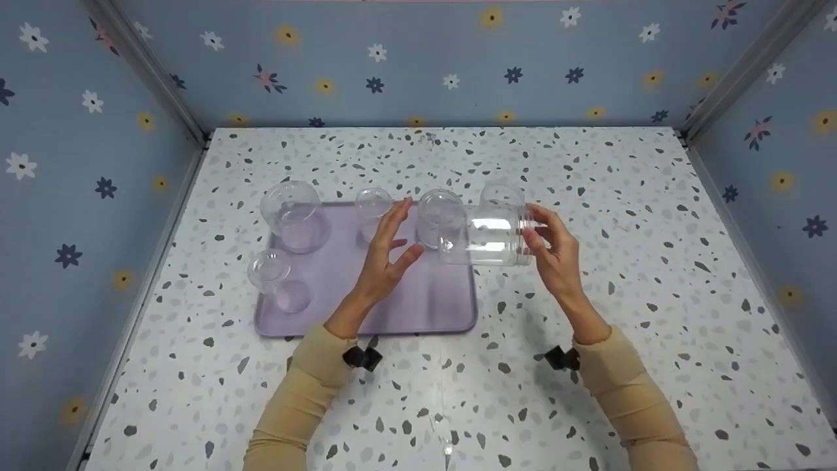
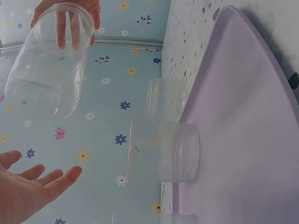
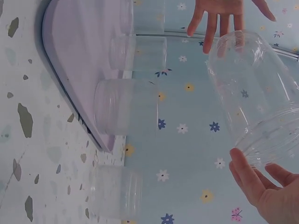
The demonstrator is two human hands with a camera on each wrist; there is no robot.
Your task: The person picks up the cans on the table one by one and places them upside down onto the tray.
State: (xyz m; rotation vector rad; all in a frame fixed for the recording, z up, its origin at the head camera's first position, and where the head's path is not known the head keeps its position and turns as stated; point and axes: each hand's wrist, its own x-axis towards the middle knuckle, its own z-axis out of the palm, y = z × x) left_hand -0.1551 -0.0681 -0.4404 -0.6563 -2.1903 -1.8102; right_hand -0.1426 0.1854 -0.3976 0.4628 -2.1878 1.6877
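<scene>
My right hand [image 1: 556,252] holds a large clear jar [image 1: 487,235] by its threaded mouth, with fingers and thumb around the rim. The jar lies sideways in the air over the tray's right edge, its base toward the left. Opposite that base is my left hand [image 1: 382,261], fingers spread and holding nothing. In the right wrist view the jar [image 3: 252,88] overlaps the left fingertips; whether they touch cannot be told. Below, a lilac tray [image 1: 418,307] bears several clear jars, among them a middle one [image 2: 187,151] standing with its ridged rim down.
A wide clear jar [image 1: 293,212] stands at the tray's back left corner, a small one [image 1: 268,268] at its left side. Another small jar [image 1: 374,199] is at the back. Beyond the tray's right edge, one more jar [image 1: 502,193] stands on the speckled table [image 1: 621,229]. Flowered panels [image 1: 418,59] enclose the table.
</scene>
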